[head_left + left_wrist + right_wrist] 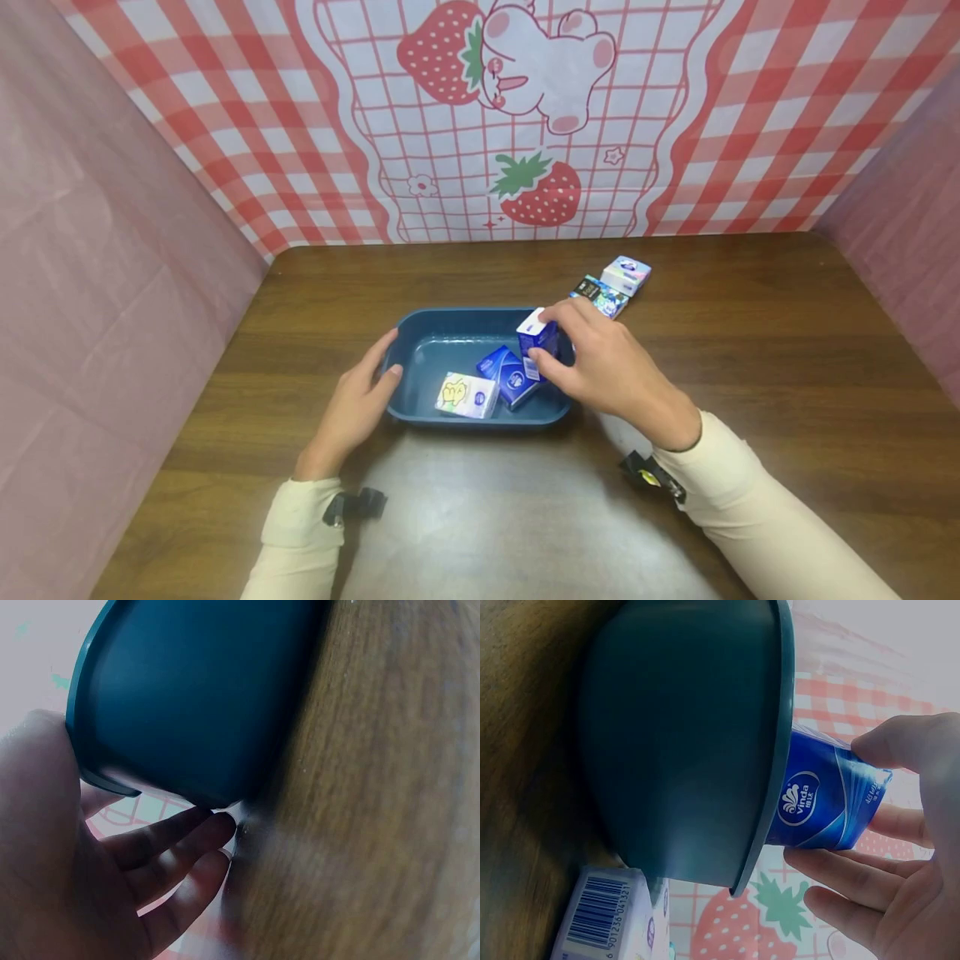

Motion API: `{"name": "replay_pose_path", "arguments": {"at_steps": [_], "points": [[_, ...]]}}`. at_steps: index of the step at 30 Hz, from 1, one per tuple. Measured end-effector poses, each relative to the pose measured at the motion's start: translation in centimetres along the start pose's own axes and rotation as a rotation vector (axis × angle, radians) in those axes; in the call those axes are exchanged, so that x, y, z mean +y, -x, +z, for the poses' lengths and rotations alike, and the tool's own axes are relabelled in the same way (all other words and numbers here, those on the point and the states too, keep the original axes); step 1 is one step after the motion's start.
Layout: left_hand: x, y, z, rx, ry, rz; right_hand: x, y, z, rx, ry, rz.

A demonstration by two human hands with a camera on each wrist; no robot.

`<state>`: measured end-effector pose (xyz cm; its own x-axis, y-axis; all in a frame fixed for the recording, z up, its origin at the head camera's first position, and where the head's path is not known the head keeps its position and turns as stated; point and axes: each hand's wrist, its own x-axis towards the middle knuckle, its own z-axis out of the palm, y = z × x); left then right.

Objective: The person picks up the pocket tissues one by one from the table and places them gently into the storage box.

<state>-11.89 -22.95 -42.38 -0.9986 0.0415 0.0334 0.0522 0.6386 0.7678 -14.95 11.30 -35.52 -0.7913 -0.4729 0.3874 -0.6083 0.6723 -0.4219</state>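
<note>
Right grip [600,354] pinches the blue pack [530,337], thumb on the near side, fingers across on the far side; pack is upright-ish, lower end below the rim at the right end of the tray [420,367]. Can't tell if its bottom touches anything. Left grip [356,400] holds the tray's left end, thumb over the rim, fingers against the outside wall; worth a steady hold so the tray can't slide on the bench [480,517], but no squeezing. Just left of my right grip and lower, the flat blue pack [510,382] lies tilted, with the white pack [467,395] touching or nearly touching it, further toward my left grip. I judge this as a placing step: best lower the pack straight down, clear the right wall, avoid landing on the flat one, and open my fingers only once the base sits. Soft wrap probably dents, so light pressure. Beyond my right grip, outside the tray, sit the dark pack [611,300] and pale pack [626,275]; I'd lift my knuckles clear of the rim before reaching that way.
</note>
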Motion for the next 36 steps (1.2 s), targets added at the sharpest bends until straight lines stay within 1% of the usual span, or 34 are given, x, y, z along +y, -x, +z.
{"name": "replay_pose_path", "arguments": {"at_steps": [8, 15, 21, 28, 31, 36], "points": [[-0.1, 0.0, 0.0, 0.003, 0.003, 0.007, 0.1, -0.3, 0.3, -0.01, -0.002, 0.009], [-0.1, 0.1, 0.0, 0.005, 0.004, 0.004, -0.1, -0.3, 1.2, -0.057, -0.014, 0.015], [-0.1, 0.2, -0.1, 0.004, 0.003, 0.005, -0.5, -0.6, 1.9, -0.082, -0.011, 0.0], [-0.1, 0.1, -0.1, -0.001, 0.006, -0.005, -0.6, -0.7, 2.5, -0.129, -0.01, 0.012], [-0.2, 0.0, -0.1, -0.001, 0.006, -0.003, -0.6, -0.7, 2.7, -0.133, -0.016, -0.004], [-0.3, 0.0, 0.0, 0.001, 0.006, 0.004, -0.9, -1.0, 3.0, -0.111, -0.013, -0.036]]}}
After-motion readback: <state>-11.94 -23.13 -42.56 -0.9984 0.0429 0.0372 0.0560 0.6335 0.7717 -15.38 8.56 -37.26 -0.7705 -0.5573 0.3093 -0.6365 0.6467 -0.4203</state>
